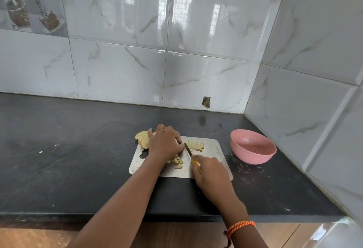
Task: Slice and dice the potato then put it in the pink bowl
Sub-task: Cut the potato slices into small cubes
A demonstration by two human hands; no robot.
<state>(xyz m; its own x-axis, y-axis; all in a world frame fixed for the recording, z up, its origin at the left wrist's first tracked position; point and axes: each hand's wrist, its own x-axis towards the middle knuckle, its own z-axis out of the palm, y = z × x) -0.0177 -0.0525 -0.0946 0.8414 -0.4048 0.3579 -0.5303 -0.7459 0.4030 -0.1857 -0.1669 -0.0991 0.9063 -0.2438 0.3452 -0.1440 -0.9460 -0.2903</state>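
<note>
While the left hand (164, 142) pins potato (194, 146) mid-board with curled fingers, the right hand (210, 171) grips the knife (188, 149); blade beside fingertips risks a nick if the wet potato slips.

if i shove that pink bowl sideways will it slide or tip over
The pink bowl would probably slide rather than tip: it sits low and wide on the smooth dark counter. It looks like thin plastic and nearly empty, so likely light and easy to send skidding.

Marble-look wall tiles (206, 22), black countertop (68, 159)
</note>
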